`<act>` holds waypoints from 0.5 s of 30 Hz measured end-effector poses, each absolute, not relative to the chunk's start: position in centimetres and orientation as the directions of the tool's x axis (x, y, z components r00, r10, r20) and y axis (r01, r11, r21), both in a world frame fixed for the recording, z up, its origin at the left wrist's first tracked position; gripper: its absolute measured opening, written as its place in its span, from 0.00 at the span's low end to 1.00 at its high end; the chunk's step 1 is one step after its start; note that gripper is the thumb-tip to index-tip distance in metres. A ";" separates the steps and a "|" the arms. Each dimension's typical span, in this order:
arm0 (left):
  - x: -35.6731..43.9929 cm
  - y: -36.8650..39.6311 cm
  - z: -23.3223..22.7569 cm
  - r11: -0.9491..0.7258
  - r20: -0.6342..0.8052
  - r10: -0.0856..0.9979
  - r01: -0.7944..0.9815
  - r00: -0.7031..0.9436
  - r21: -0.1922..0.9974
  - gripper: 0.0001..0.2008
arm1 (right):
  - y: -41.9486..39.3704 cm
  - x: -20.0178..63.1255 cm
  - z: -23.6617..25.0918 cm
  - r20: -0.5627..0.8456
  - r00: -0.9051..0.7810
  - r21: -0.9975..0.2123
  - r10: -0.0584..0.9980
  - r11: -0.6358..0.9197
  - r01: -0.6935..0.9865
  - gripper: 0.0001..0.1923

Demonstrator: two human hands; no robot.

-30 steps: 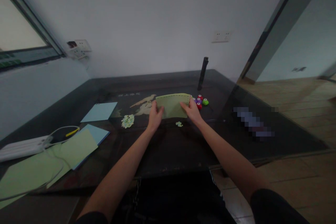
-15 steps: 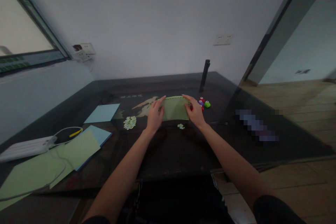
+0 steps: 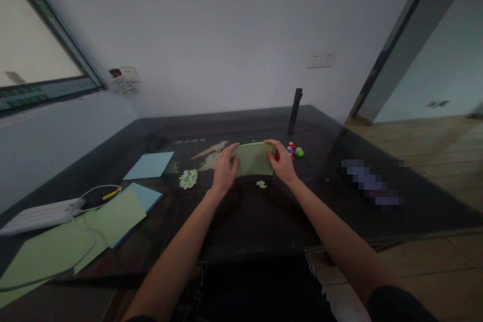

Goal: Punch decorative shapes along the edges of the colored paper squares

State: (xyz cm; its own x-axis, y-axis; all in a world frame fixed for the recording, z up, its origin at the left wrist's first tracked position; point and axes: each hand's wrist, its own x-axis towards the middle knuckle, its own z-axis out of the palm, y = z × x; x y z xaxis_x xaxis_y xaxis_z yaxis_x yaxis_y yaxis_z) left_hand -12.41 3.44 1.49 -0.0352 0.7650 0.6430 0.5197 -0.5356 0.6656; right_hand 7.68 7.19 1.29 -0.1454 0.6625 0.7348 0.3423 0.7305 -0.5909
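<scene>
A green sheet with a dashed line along its top is held up at the middle of the desk; whether its lower edge touches the surface I cannot tell. The left hand grips one side and the right hand the other, forefingers at the top edge. Just in front lies a small heap of pale pieces. Small coloured toys sit beside the right hand, with a black stick behind, toward the back edge. A larger pile of pale bits lies left of the left hand. Green papers and a white power strip occupy the front left corner.
</scene>
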 end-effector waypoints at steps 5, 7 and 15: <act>-12.4 3.6 1.4 -0.515 0.606 0.793 0.460 -0.066 0.723 0.17 | 7.0 7.7 1.2 0.706 -0.142 -0.629 0.694 0.707 0.325 0.19; -12.3 3.8 1.2 -0.488 0.566 0.816 0.390 -0.114 0.781 0.20 | 7.1 7.6 1.0 0.684 -0.126 -0.664 0.718 0.685 0.299 0.21; -11.8 4.8 -0.2 -0.401 0.409 0.897 0.082 -0.166 0.912 0.14 | 8.7 7.2 -0.5 0.470 -0.083 -0.877 0.879 0.476 0.073 0.26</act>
